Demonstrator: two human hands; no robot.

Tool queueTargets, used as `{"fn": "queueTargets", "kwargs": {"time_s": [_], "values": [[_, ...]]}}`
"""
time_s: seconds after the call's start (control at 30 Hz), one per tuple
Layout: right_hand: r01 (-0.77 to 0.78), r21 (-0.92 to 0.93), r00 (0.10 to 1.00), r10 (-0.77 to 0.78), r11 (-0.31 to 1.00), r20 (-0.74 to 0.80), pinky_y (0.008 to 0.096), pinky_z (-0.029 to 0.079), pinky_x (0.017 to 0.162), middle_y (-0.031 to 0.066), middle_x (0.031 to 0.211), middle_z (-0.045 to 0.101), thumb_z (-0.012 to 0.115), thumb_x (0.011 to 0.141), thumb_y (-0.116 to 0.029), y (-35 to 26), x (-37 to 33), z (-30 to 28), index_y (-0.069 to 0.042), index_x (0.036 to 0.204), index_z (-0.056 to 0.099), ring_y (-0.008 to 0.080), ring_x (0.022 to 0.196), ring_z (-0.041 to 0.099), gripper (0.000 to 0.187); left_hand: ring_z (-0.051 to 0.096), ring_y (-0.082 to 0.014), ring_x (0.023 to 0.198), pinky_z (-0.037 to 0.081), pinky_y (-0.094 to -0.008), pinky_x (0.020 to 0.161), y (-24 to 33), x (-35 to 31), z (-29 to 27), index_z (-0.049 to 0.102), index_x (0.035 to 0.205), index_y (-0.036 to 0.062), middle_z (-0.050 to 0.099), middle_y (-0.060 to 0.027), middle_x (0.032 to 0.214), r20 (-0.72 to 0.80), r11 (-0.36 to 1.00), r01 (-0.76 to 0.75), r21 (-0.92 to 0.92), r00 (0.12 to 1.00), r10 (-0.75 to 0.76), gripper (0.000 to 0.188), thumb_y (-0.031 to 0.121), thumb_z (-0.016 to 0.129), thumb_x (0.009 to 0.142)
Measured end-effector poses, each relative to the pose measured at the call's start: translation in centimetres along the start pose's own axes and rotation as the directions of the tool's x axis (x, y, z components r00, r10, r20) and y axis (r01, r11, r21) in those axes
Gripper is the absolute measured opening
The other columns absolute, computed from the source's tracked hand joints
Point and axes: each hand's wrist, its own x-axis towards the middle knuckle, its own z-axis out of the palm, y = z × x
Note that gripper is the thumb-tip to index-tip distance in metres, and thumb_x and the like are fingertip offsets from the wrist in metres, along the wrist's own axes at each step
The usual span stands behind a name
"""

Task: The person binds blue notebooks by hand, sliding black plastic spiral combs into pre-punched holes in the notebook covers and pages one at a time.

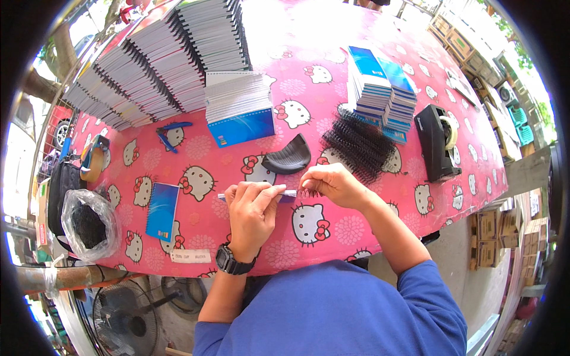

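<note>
My left hand point(252, 207), with a black watch on the wrist, grips a thin notebook point(288, 196) seen nearly edge-on above the table. At the notebook's right end, my right hand point(332, 183) pinches a dark spiral binding coil point(307, 193); how far the coil runs through the holes is hidden. Just beyond both hands lies a black, ribbed, curved piece point(288, 155). A heap of black spiral coils point(359, 142) rests past my right hand. Left of my left hand lies a blue spiral notebook point(162, 210).
Blue-covered notebook stacks point(240, 126) and tall rows of spiral-bound books point(172, 65) fill the far left. More blue notebooks point(374, 83) and a black tape dispenser point(436, 145) stand right. Blue-handled pliers point(172, 133), a plastic bag point(89, 225) and a paper strip point(190, 256) lie left.
</note>
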Motion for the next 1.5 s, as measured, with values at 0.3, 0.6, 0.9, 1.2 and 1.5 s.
{"fn": "queueTargets", "kwargs": {"time_s": [0.3,0.6,0.9,1.2,1.5], "values": [[0.228,-0.283,0.973,-0.229,0.932,0.03,0.0404,0.048,0.07,0.0121,0.088,0.061,0.064,0.084,-0.013,-0.5,-0.1,0.4,-0.003,0.1,0.06,0.0312,0.081,0.06,0.019,0.054,-0.018,0.083,0.034,-0.0324,0.08,0.3,0.5,0.1,0.069,0.091,0.0127,0.062,-0.0003,0.085,0.029,0.999,0.037,-0.011,0.999,-0.037,0.013,0.01,0.068,0.078],[0.123,-0.11,0.992,-0.122,0.986,0.018,0.0401,0.05,0.067,0.0123,0.078,0.064,0.064,0.082,-0.012,-1.7,0.2,0.5,-0.006,0.116,0.055,0.0321,0.074,0.064,0.035,0.052,-0.0226,0.088,0.032,-0.0375,0.081,0.8,-0.1,0.7,0.061,0.095,0.0108,0.058,-0.0051,0.091,0.116,0.998,-0.033,0.052,0.993,0.027,0.028,0.023,0.073,0.073],[-0.213,-0.677,0.961,0.028,0.705,-0.274,0.0471,0.039,0.095,0.0302,0.124,0.043,0.076,0.065,-0.052,1.9,4.3,2.5,-0.002,0.129,0.042,0.044,0.11,0.045,0.087,0.054,-0.0209,0.091,0.031,-0.0353,0.086,1.1,0.6,0.1,0.063,0.09,0.0133,0.062,-0.0023,0.093,0.227,1.0,-0.01,-0.026,0.974,0.016,0.02,0.024,0.072,0.075],[-0.195,0.059,0.976,0.188,0.979,0.11,0.036,0.04,0.091,0.0112,0.108,0.059,0.065,0.079,-0.043,1.2,2.7,-0.8,-0.006,0.114,0.059,0.0238,0.104,0.051,0.051,0.055,-0.0211,0.094,0.019,-0.0511,0.1,0.1,0.2,-2.4,0.063,0.083,0.0133,0.061,0.0019,0.085,0.161,0.978,0.035,0.205,0.985,-0.069,0.032,0.034,0.079,0.064],[-0.206,0.214,0.973,0.178,0.955,0.144,0.0352,0.042,0.093,0.0184,0.115,0.062,0.068,0.079,-0.034,0.6,-0.4,0.1,-0.002,0.095,0.069,0.022,0.108,0.057,0.036,0.054,-0.0164,0.09,0.02,-0.0501,0.101,-1.4,-1.1,-1.5,0.065,0.075,0.0153,0.059,0.0039,0.079,0.154,0.998,0.043,0.037,0.987,-0.049,0.024,0.022,0.081,0.059]]}}
